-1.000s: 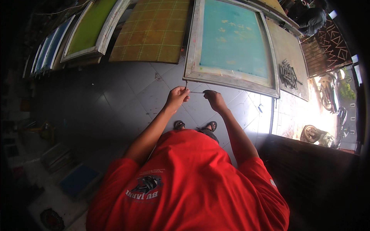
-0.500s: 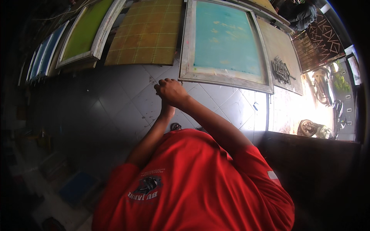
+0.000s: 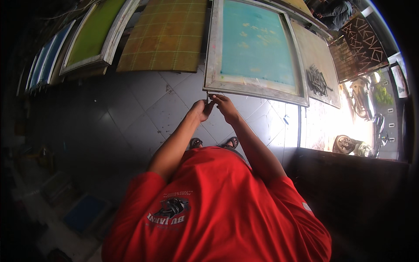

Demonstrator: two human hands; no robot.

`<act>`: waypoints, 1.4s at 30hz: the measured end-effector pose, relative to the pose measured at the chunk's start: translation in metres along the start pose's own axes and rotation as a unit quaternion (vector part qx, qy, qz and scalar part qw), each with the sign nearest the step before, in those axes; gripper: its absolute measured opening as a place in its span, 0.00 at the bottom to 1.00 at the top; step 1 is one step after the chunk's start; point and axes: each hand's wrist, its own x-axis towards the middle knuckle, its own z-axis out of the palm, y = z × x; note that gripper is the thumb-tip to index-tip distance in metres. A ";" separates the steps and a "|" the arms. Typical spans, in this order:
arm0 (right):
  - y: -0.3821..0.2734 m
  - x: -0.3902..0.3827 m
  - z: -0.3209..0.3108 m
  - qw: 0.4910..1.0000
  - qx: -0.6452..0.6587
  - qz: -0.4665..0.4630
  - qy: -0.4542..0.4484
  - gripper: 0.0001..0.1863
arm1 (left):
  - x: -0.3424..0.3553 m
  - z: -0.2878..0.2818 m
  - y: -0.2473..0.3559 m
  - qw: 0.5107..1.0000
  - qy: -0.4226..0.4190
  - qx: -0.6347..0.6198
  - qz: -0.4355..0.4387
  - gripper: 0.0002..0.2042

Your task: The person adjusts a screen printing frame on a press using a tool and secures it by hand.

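Observation:
A screen printing frame (image 3: 257,89) with pale wooden sides and turquoise mesh lies ahead of me. Under its near left corner a thin metal bolt (image 3: 207,95) sticks down. My right hand (image 3: 223,105) has its fingertips pinched at this bolt, just below the corner. Close on its left, my left hand (image 3: 200,111) is closed, fingers bent toward the same bolt. Whatever lies between the left fingers is too small and hidden to name.
To the left are a brown board (image 3: 163,41) with yellow-green grid lines and a green-mesh frame (image 3: 94,37). A pale board (image 3: 316,65) with a dark print adjoins on the right. Grey tiles (image 3: 150,94) cover the floor. A motorbike (image 3: 362,98) stands outside, right; a person (image 3: 336,15) is at the far right.
My hands were together left of the frame's corner, the right one over the left. Now they are parted slightly and have moved right, to the bolt below the corner.

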 end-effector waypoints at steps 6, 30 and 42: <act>-0.005 0.011 -0.010 0.995 -0.078 0.053 -0.027 0.19 | -0.030 0.012 -0.010 0.975 -0.048 0.216 0.036 0.09; 0.006 -0.033 -0.002 0.831 0.471 0.022 0.294 0.16 | -0.086 0.026 0.001 0.945 -0.116 0.286 0.111 0.22; -0.074 -0.052 0.083 0.896 -0.353 -0.263 0.051 0.27 | -0.057 0.008 0.026 0.936 -0.309 0.167 0.016 0.31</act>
